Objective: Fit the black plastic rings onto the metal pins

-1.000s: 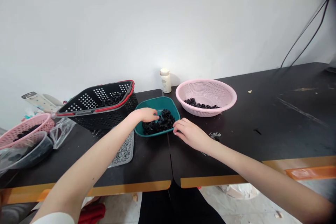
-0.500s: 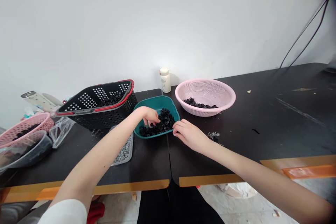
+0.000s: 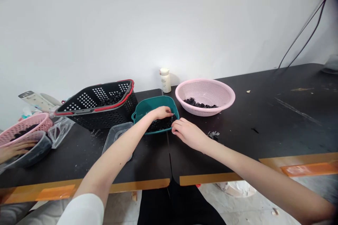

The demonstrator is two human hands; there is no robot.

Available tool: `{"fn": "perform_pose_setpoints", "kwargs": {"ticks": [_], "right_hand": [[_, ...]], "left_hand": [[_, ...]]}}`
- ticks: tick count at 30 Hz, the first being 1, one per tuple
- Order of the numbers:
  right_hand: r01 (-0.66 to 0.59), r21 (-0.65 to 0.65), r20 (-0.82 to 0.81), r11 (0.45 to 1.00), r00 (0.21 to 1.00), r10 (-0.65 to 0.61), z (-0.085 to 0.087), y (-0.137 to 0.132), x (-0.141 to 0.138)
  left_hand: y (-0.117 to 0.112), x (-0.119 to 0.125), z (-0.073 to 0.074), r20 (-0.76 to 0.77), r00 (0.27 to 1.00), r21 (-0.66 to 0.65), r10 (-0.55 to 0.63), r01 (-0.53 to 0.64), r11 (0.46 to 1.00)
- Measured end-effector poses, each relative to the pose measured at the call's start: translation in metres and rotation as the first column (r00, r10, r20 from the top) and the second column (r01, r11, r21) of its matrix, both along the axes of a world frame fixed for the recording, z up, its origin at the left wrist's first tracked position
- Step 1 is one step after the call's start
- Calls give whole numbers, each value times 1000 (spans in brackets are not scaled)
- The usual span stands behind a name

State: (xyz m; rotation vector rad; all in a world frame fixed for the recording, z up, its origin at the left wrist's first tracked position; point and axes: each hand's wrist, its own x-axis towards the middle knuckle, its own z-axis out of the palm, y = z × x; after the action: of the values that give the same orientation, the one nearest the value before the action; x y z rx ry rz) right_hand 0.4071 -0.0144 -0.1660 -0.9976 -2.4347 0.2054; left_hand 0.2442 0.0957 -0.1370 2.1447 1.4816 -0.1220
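My left hand (image 3: 163,112) is over the right side of a teal basin (image 3: 148,104), its fingers pinched together at a small black part among the loose black parts (image 3: 161,124) inside. Just to the right, my right hand (image 3: 186,132) is at the basin's front right rim, fingers curled together. What those fingers hold, if anything, is hidden. A small bundle of black parts with pale metal pins (image 3: 213,135) lies on the table beyond my right wrist. Partly under my left forearm is a clear plastic tray (image 3: 112,137).
A pink colander (image 3: 227,100) with black parts stands right of the basin, a white bottle (image 3: 165,81) behind. At left are a black crate (image 3: 105,117) with red handles, a pink basket (image 3: 47,121) and a clear bowl (image 3: 43,149) with another person's hand (image 3: 18,149) in it.
My left hand has moved right across the basin, close to my right hand. My right hand has hardly moved. Another person's hand now shows in the clear bowl at left.
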Motion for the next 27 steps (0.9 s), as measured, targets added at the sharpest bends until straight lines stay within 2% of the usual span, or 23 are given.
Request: {"fn": "perform_pose_setpoints", "kwargs": {"ticks": [4,9,13,17,22,27], "right_hand": [[0,-7,-34,1000,999,0,-1,5,0],[-5,-20,-78,1000,997,3,2,-3,8],[30,-69,-155,997,987,-41,9,-20,20],[68,-169,-255,983,961,-110,11,-43,30],[101,-295,-324,950,925,-199,-6,-63,31],[169,-391,-364,905,875,-321,-30,-70,26]], "left_hand": [[-17,-16,14,106,993,-8,-59,60,998],[-32,-37,23,213,975,-53,-55,68,996],[-32,-50,23,197,979,-49,-47,58,997],[-29,-59,24,104,993,-11,-61,63,998],[-36,-62,24,80,990,-26,-120,122,992],[-42,-59,24,93,990,22,-103,102,995]]}}
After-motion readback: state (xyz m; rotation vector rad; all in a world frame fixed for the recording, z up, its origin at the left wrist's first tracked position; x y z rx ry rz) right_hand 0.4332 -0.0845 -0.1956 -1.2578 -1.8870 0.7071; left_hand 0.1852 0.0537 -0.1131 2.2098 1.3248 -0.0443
